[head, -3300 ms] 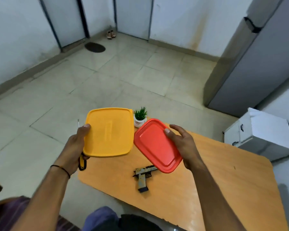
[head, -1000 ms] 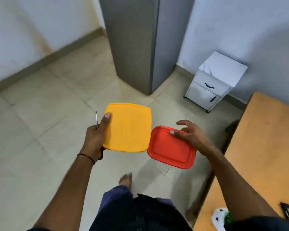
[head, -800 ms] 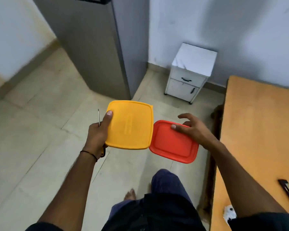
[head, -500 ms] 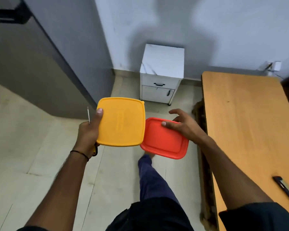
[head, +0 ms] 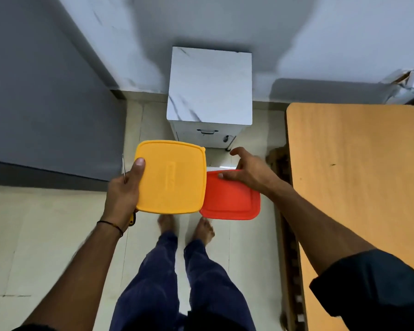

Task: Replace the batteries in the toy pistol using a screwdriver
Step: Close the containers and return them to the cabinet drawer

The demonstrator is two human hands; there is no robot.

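Note:
My left hand [head: 122, 194] grips a yellow lidded box [head: 171, 177] by its left edge, thumb on the lid. The same hand also holds a screwdriver [head: 123, 167]: its thin metal shaft sticks up past the fingers and its yellow-black handle shows below the palm. My right hand [head: 247, 172] holds a red lidded box [head: 230, 199] at its far edge, thumb on the lid. Both boxes are carried level in front of me, the yellow one overlapping the red one's left side. The toy pistol is out of view.
A small white cabinet [head: 210, 91] with a drawer stands against the wall straight ahead. A wooden table [head: 354, 175] runs along the right. A grey refrigerator [head: 41, 91] fills the left. I stand barefoot on the tiled floor [head: 34, 235].
I have turned away from the table and walked toward the white cabinet, which is now closer and centred. Both hands keep the same hold on the boxes; the pistol has left the view.

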